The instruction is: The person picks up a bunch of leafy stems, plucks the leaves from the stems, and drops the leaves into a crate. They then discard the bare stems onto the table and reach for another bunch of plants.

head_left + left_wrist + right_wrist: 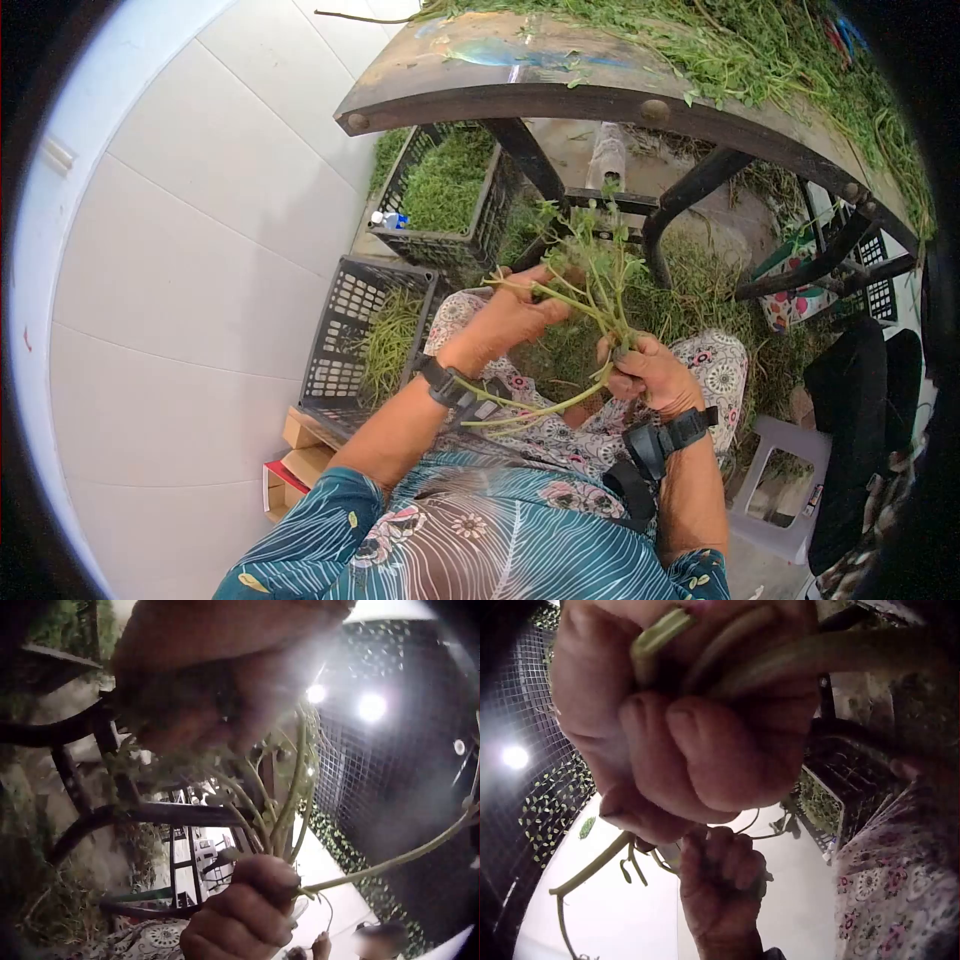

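Observation:
I hold a bunch of long green leafy stems over my lap, below the table's edge. My left hand grips the leafy upper part, fingers curled into the sprigs. My right hand is closed round the lower ends, and one long stem trails left across my lap. In the left wrist view the left hand is a blur at the top, with the stems running down into the right hand. Seen from the right wrist, the right hand clamps thick stems and the left hand sits below.
A round dark table heaped with cut greens stands in front. Two black plastic crates with greens sit on the floor at left, beside a tiled wall. Cardboard boxes lie below them. A white stool is at right.

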The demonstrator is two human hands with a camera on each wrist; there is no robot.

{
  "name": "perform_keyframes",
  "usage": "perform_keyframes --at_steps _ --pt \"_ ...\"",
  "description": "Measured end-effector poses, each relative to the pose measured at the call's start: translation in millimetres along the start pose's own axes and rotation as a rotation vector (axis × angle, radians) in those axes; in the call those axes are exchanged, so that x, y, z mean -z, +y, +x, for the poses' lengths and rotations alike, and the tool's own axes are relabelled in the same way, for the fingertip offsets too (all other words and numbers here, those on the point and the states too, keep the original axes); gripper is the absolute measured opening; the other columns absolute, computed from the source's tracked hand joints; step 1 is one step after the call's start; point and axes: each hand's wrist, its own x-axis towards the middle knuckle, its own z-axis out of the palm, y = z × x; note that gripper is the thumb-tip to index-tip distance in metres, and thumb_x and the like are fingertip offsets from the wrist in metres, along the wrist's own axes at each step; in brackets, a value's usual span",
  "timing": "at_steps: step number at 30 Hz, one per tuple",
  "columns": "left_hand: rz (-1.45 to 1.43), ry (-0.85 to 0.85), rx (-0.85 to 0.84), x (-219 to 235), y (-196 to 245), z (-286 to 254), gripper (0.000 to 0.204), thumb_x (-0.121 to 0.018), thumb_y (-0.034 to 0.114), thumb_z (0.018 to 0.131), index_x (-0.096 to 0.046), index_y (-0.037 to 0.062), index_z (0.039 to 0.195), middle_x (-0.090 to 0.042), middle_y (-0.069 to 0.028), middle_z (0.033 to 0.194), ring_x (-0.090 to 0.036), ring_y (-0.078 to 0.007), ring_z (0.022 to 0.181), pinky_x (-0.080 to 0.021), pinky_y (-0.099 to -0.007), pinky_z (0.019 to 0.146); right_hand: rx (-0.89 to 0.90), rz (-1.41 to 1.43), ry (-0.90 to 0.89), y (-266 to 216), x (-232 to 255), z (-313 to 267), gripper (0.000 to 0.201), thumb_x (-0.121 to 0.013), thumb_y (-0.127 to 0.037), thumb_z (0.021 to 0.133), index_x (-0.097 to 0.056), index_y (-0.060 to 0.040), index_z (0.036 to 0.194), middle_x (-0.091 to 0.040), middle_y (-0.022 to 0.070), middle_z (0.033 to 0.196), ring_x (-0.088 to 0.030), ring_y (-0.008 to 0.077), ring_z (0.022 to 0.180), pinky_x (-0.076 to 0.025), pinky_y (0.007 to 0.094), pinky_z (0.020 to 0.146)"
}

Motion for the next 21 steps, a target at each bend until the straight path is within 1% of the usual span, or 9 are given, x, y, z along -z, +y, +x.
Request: perform_keyframes --at_steps 1,2,5,8,11,14,17,20,21 --pt "0.09 -0.031 -0.046 -5 0 2 0.029 -0.057 0.016 0.084 -0.055 0.0015 0.109 -0.055 -0.0016 0.072 -0.049 -0.0076 0.061 -0.039 -0.0208 0.052 -0.005 0.005 -0.004 0 0 0 0.017 -0.053 -0.015 0.081 -0.052 -0.0035 0.094 -0.043 -0.0006 0.055 -0.032 0.007 0.044 -0.024 0.022 0.041" --pt "0.21 -0.035 -0.295 -6 -15 10 0.028 -0.061 0.017 0.081 -0.058 0.0004 0.103 -0.06 -0.0049 0.078 -0.054 -0.012 0.069 -0.043 -0.0235 0.061 -0.01 0.009 -0.007 0 -1 1 0.017 -0.053 -0.016 0.081 -0.052 -0.0036 0.094 -0.043 -0.0007 0.055 -0.032 0.0068 0.043 -0.024 0.022 0.041" --pt "0.514 -0.013 -0.198 -5 -23 11 0.031 -0.063 0.017 0.078 -0.057 -0.002 0.102 -0.062 -0.0108 0.081 -0.056 -0.0193 0.074 -0.043 -0.0287 0.069 -0.031 -0.007 0.019 0 1 2 0.017 -0.053 -0.019 0.082 -0.054 -0.0058 0.092 -0.042 -0.0021 0.058 -0.032 0.006 0.046 -0.023 0.021 0.043" --pt "0.49 -0.084 -0.157 -5 -4 -2 0.031 -0.062 0.018 0.076 -0.057 -0.0036 0.098 -0.061 -0.0171 0.085 -0.058 -0.0266 0.081 -0.043 -0.0333 0.074 -0.048 -0.009 0.059 -1 1 3 0.015 -0.053 -0.019 0.083 -0.055 -0.007 0.092 -0.043 -0.003 0.06 -0.032 0.0055 0.048 -0.023 0.0204 0.044" --pt "0.649 -0.082 -0.388 0 -15 -1 0.03 -0.061 0.016 0.075 -0.057 -0.0031 0.097 -0.061 -0.0188 0.086 -0.059 -0.0284 0.084 -0.043 -0.0333 0.074 -0.064 -0.011 0.055 -1 2 5 0.014 -0.052 -0.017 0.084 -0.055 -0.0071 0.092 -0.043 -0.0035 0.061 -0.033 0.0052 0.049 -0.023 0.0201 0.045" --pt "0.64 -0.054 -0.342 -1 -17 -3 0.029 -0.06 0.014 0.075 -0.056 -0.0031 0.097 -0.061 -0.0187 0.084 -0.059 -0.0291 0.083 -0.044 -0.0337 0.073 -0.084 0.002 0.041 0 3 7 0.013 -0.052 -0.017 0.084 -0.055 -0.0071 0.092 -0.042 -0.0042 0.062 -0.034 0.0049 0.051 -0.023 0.0197 0.045" --pt "0.606 -0.081 -0.237 -1 -12 -5 0.029 -0.059 0.014 0.075 -0.055 -0.0026 0.099 -0.061 -0.0188 0.083 -0.06 -0.0307 0.08 -0.044 -0.0338 0.072 -0.075 -0.018 0.066 -1 1 6 0.014 -0.053 -0.017 0.084 -0.056 -0.0074 0.093 -0.043 -0.0048 0.064 -0.034 0.0045 0.052 -0.023 0.0193 0.045" --pt "0.579 -0.057 -0.186 1 -19 -5 0.028 -0.057 0.014 0.076 -0.055 -0.002 0.099 -0.061 -0.0192 0.082 -0.06 -0.0315 0.079 -0.044 -0.0356 0.071 -0.09 -0.031 0.085 1 1 6 0.014 -0.053 -0.018 0.083 -0.056 -0.0077 0.093 -0.043 -0.0051 0.065 -0.035 0.0041 0.054 -0.024 0.019 0.045" --pt "0.597 -0.037 -0.213 1 -21 -6 0.028 -0.057 0.013 0.076 -0.056 -0.0017 0.099 -0.061 -0.0194 0.081 -0.06 -0.0314 0.079 -0.044 -0.0363 0.071 -0.1 -0.032 0.084 2 1 7 0.014 -0.053 -0.018 0.083 -0.056 -0.0077 0.093 -0.043 -0.0052 0.065 -0.035 0.004 0.054 -0.024 0.019 0.045"
